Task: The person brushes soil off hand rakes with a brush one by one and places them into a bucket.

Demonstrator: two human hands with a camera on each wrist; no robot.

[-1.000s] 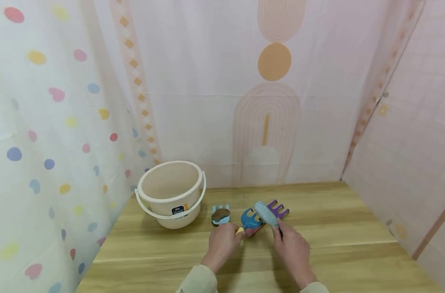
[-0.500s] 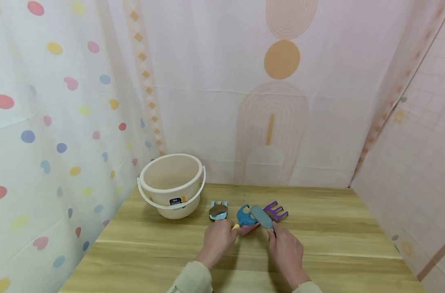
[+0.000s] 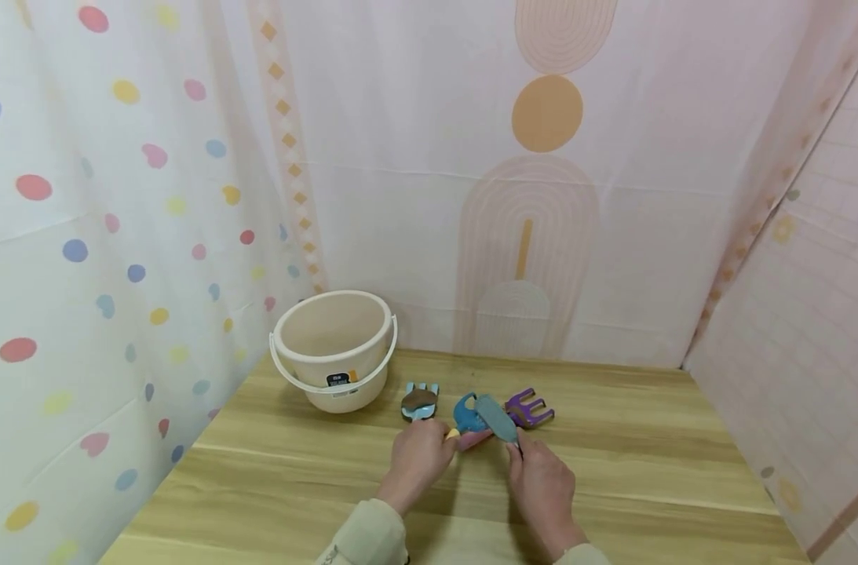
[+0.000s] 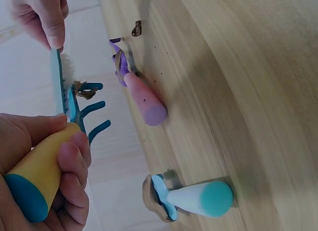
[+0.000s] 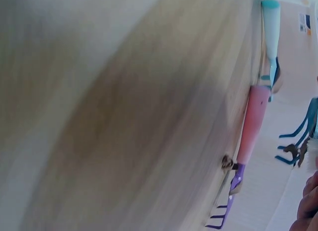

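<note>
My left hand (image 3: 416, 459) grips the yellow handle of a small blue hand rake (image 3: 465, 416), held above the table with brown, mud-like clumps on its tines. My right hand (image 3: 542, 479) holds a scrubbing brush (image 3: 495, 420) with a pale teal back. In the left wrist view the brush's white bristles (image 4: 68, 67) face the rake head and appear to touch it. Below lies a purple hand rake (image 3: 530, 410) with a pink handle (image 4: 146, 102). Left of it, a light blue hand rake (image 4: 169, 198) carries a brown lump (image 3: 420, 399) on its head.
A cream bucket (image 3: 344, 396) with its white handle hanging down stands at the back left of the wooden table (image 3: 633, 455). A loose brown clump (image 4: 137, 28) and small crumbs lie near the purple rake. Patterned curtains (image 3: 400, 196) enclose the back and sides.
The head view has shifted slightly. The brush has slid left over the blue rake's head, its back turning more to the camera. Both hands keep their holds.
</note>
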